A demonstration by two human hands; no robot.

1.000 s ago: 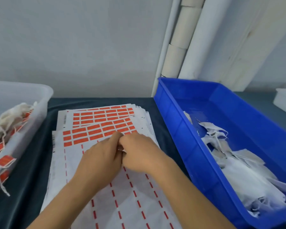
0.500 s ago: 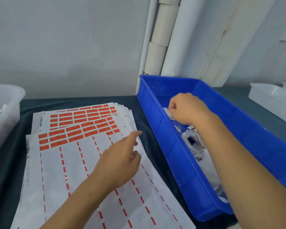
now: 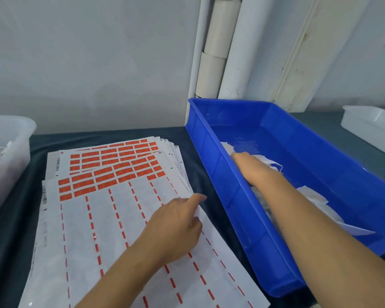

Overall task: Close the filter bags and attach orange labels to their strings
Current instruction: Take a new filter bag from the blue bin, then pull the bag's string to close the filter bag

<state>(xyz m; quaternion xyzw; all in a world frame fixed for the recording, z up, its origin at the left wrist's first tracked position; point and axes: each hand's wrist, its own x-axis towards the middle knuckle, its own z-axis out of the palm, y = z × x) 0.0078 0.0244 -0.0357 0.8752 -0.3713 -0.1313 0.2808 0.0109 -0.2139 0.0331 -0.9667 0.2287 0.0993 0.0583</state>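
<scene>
Two hands in view. Left hand (image 3: 176,225) lies on the top label sheet (image 3: 125,238), near its right edge, index finger stretched out toward the blue bin (image 3: 222,185), other fingers loosely curled under; it pinches nothing that I can see. Right hand (image 3: 253,168) is down inside the bin, back of hand up, among the white filter bags (image 3: 316,196); fingertips are hidden under the hand & bags, so can't tell if it's grasping one or just resting there.

Label sheets are stacked, fanned a bit at the far end, on the dark cloth-covered table (image 3: 13,241), between the clear tub (image 3: 9,156) at left and the bin at right. Long axis of the top sheet runs from near edge to far edge, leaning left as it goes away. Orange labels (image 3: 111,174) remain only at the far end, in rows w/ their long sides across the sheet; the rest is bare backing w/ dashed red lines running lengthwise.

Bin's long axis runs from near-right to far-left, angled roughly parallel to the sheets' right edge. Filter bags lie crumpled along its near/left half, no common direction. Clear tub holds some bags w/ orange tags, mostly cut off by the frame. White tray (image 3: 369,127) sits far right; white pipes (image 3: 218,52) stand against the wall behind the bin.
</scene>
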